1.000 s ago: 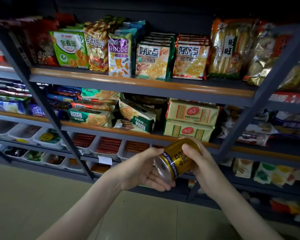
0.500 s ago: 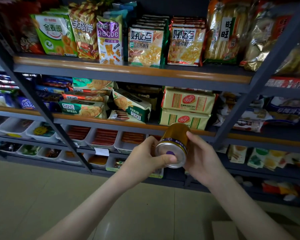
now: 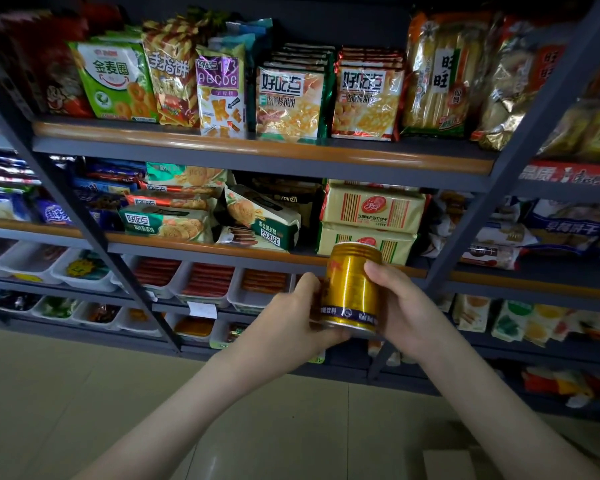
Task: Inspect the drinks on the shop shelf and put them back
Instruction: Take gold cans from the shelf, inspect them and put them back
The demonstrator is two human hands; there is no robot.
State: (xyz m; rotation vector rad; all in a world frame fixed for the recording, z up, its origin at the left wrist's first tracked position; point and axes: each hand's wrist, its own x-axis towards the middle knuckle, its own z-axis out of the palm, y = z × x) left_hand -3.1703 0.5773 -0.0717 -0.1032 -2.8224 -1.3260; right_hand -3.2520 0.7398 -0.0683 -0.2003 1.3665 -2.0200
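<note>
Nestling between fingers (image 3: 381,273), seemingly upright: can (image 3: 350,285)

Both hands, left hand (image 3: 291,327) and right hand (image 3: 406,306), grip an upright gold can (image 3: 350,289) (before snack shelves (image 3: 257,157))

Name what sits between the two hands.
In the head view, a gold drink can stands upright between the left hand and right hand, both holding it.

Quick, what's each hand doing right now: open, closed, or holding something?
Left hand: holding the gold can, gripping it near its lower end.
Right hand: holding the same can, gripping it from the opposite side.
</note>
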